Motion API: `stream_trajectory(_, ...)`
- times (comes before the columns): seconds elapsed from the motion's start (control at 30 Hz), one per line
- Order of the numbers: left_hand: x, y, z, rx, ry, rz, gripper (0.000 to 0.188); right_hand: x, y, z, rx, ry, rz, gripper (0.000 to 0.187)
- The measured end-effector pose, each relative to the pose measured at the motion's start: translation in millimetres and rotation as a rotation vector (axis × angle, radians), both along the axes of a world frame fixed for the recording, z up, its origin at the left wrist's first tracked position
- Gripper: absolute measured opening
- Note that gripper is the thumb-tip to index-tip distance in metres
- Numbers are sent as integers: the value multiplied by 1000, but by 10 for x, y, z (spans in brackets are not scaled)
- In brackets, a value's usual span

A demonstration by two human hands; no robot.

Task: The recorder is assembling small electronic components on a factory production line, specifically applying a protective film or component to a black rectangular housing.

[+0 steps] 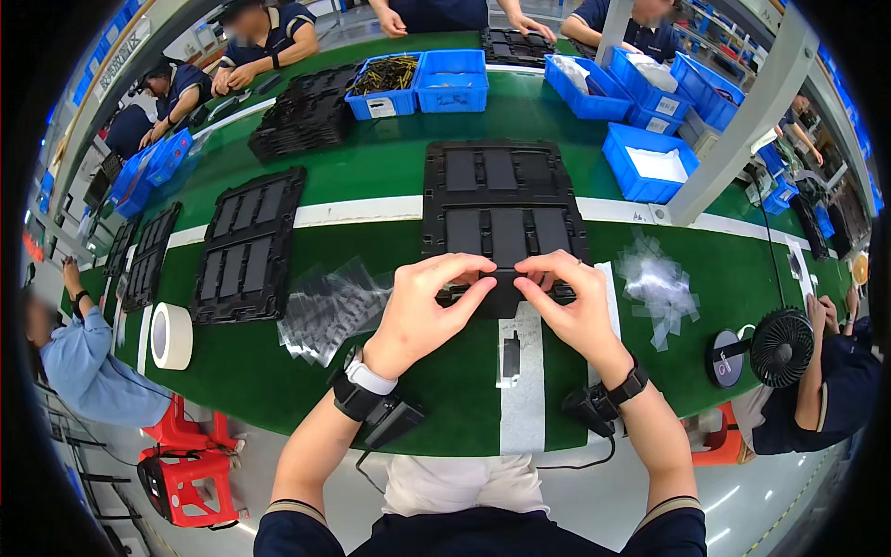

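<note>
My left hand (427,299) and my right hand (574,302) meet in front of me, thumbs and forefingers pinched on the two upper corners of a flat black rectangular piece (502,295). Directly behind it lies a black plastic tray (506,199), whose pockets hold dark flat panels (461,169). Under the black piece runs a pale strip (522,408) along the green table, and a small black cut-out (511,356) shows on it. Overlapping clear film pieces (336,311) lie left of my left hand. More clear film pieces (657,290) are heaped beyond my right hand.
A tape roll (172,336) and another filled tray (246,246) are at left. A black fan (781,347) stands at right. Stacked trays (302,116), blue bins (451,82) and a metal post (742,121) are farther back. Several co-workers sit around the table.
</note>
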State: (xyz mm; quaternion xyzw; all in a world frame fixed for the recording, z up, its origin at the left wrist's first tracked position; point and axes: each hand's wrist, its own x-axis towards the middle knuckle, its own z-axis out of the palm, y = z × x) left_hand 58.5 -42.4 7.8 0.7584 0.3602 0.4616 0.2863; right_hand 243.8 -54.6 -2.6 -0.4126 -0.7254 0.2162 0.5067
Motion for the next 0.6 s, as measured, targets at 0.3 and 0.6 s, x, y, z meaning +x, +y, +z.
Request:
stream_trajectory(0.3,36,-36,13,-65,-46,43,11,-21,-21,21,-28,-4,-82,11)
stream_trajectory(0.6,0,-20,3,-98,-12,-7,12,-27,-6,-2,-153,33,54,17)
